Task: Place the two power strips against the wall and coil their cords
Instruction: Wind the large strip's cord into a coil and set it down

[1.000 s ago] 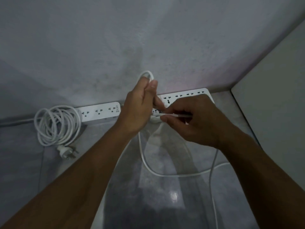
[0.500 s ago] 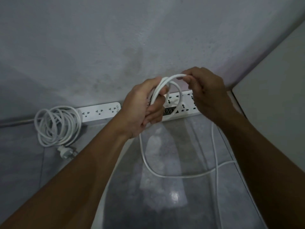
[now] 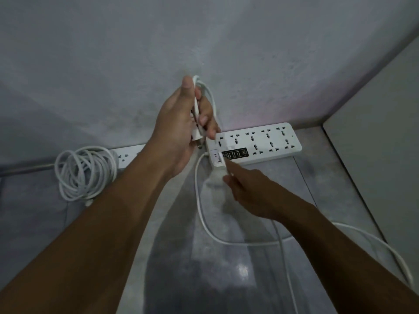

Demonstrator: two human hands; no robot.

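Grey plastered wall (image 3: 113, 53) meets a tiled floor (image 3: 317, 189) in a dim corner. The larger power strip (image 3: 267, 141), at 2 o'clock from centre, lies flat with its long back edge against the wall. Its loose cord (image 3: 198, 189) is only partly gathered. The left hand (image 3: 179, 125), at 12 o'clock, is clenched around a few finished loops (image 3: 209, 91), held upright just above the strip's left end. The right hand (image 3: 249, 191), at 4 o'clock from the left one, pinches the running cord just below that end. Remaining slack trails over the floor toward 5 o'clock. The second power strip (image 3: 123, 156), at 9 o'clock, also sits against the wall, partly hidden by the left forearm, with its coiled cord (image 3: 84, 173) lying beside it. Judged step: winding the last cord, with the task well past halfway. The next move calls for lifting the pinched section up to the left hand as another loop, without dragging the strip off the wall.
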